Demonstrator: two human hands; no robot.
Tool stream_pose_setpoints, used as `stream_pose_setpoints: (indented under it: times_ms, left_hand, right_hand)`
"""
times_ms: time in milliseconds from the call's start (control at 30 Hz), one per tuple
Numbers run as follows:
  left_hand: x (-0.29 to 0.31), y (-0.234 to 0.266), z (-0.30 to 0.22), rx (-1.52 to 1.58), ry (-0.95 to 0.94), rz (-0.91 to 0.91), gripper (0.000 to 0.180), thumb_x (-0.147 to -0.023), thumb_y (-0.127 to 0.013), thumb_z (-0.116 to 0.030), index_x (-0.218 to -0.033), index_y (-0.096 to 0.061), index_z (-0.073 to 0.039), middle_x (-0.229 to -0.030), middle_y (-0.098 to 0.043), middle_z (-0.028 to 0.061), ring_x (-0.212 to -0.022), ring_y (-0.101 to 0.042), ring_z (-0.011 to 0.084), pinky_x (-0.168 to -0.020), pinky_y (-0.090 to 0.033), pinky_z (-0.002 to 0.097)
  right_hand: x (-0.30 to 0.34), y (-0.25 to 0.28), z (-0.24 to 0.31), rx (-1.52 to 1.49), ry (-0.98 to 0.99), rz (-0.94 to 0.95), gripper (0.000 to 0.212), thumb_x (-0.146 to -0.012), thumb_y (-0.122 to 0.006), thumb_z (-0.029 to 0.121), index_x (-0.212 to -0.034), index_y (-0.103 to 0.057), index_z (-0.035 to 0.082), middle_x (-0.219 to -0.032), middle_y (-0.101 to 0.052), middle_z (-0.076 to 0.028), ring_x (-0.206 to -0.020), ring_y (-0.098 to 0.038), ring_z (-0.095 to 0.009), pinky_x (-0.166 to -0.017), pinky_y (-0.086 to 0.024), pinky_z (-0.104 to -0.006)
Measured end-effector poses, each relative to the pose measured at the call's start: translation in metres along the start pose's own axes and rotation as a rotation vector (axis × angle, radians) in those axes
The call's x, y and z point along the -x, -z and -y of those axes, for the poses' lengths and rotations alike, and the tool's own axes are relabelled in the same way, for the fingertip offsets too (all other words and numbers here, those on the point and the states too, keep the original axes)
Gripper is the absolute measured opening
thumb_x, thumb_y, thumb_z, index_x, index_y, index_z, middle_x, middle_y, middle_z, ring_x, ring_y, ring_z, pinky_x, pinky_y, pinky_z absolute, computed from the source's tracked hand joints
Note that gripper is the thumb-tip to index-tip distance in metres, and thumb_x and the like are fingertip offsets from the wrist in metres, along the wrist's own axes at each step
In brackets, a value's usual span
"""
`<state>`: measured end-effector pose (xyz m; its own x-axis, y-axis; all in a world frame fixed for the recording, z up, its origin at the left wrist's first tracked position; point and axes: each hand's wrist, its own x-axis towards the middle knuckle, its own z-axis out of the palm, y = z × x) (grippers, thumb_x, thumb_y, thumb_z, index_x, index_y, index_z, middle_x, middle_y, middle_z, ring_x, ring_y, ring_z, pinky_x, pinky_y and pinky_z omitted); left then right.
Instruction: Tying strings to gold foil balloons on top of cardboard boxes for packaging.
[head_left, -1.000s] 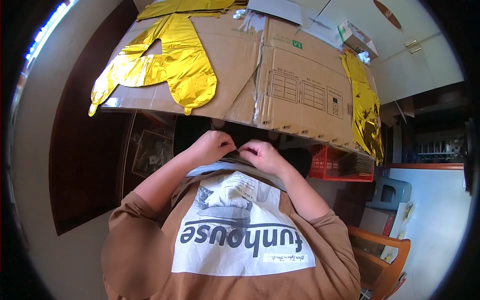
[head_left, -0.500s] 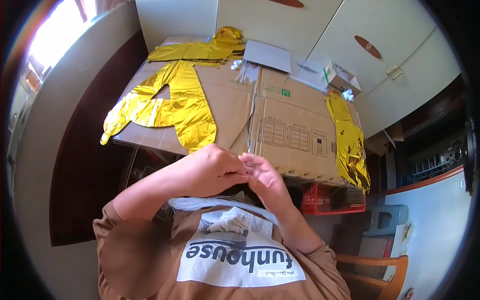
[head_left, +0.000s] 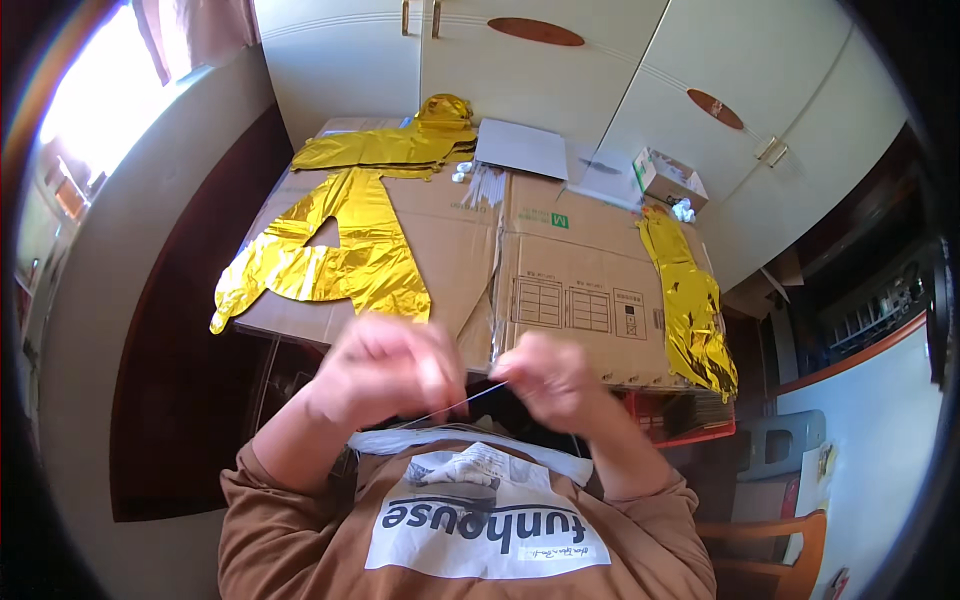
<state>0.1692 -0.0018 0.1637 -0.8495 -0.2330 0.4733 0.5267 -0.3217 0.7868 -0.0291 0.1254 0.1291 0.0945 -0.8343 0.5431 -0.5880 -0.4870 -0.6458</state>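
Note:
Above my lap, my right hand (head_left: 552, 380) pinches the end of a thin pale strand (head_left: 482, 394) between thumb and fingers. The strand slants down to the left and passes the fingertips of my left hand (head_left: 388, 368). That hand is blurred, with its fingers curled in at the strand. Whether the strand is thread or a fine plastic strip, I cannot tell. Just beyond my left hand lies a flat gold foil balloon (head_left: 350, 250) shaped like the letter A, on flattened cardboard (head_left: 460, 270).
More gold foil balloons lie at the back left (head_left: 380, 148) and along the right edge (head_left: 690, 300). Thin white strips (head_left: 487, 186), a grey-white flat panel (head_left: 522, 149) and a small open box (head_left: 670, 180) sit toward the cabinets (head_left: 540, 75). A red crate (head_left: 690, 435) stands below the cardboard's right side.
My hands have drawn apart from where they met, and the pale strand now shows between them. The view has tilted up slightly, showing more of the cabinets.

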Motion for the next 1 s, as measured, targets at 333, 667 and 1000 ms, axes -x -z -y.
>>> stream_pose_setpoints:
  times_ms: [333,667,1000]
  left_hand:
    - [-0.002,-0.006,0.036,-0.592,0.032,0.249,0.012,-0.087,-0.060,-0.004,-0.094,-0.068,0.000,-0.080,-0.062,0.0101,-0.071,-0.060,0.0217,-0.066,-0.047,0.0308]
    - [-0.021,0.026,0.004,-1.500,-0.337,-0.294,0.005,-0.081,-0.066,0.000,-0.084,-0.068,-0.004,-0.067,-0.060,0.0060,-0.061,-0.055,0.0213,-0.060,-0.042,0.0328]
    - [-0.019,0.032,0.021,-1.423,-0.164,-0.106,0.006,-0.085,-0.064,-0.002,-0.082,-0.068,-0.003,-0.071,-0.062,0.0087,-0.062,-0.053,0.0193,-0.062,-0.044,0.0319]
  right_hand:
    - [-0.043,0.026,-0.001,0.025,-0.115,-0.045,0.009,-0.088,-0.061,0.011,-0.083,-0.061,0.004,-0.070,-0.056,-0.012,-0.060,-0.057,-0.026,-0.054,-0.046,-0.0314]
    - [-0.054,0.029,0.039,-0.175,0.316,0.075,0.007,-0.086,-0.064,0.009,-0.084,-0.061,0.004,-0.073,-0.060,-0.012,-0.064,-0.062,-0.027,-0.057,-0.049,-0.0353]
    - [-0.042,0.010,0.012,-0.211,0.180,0.003,0.005,-0.082,-0.065,0.010,-0.084,-0.063,0.006,-0.073,-0.060,-0.012,-0.066,-0.061,-0.030,-0.063,-0.049,-0.0354]
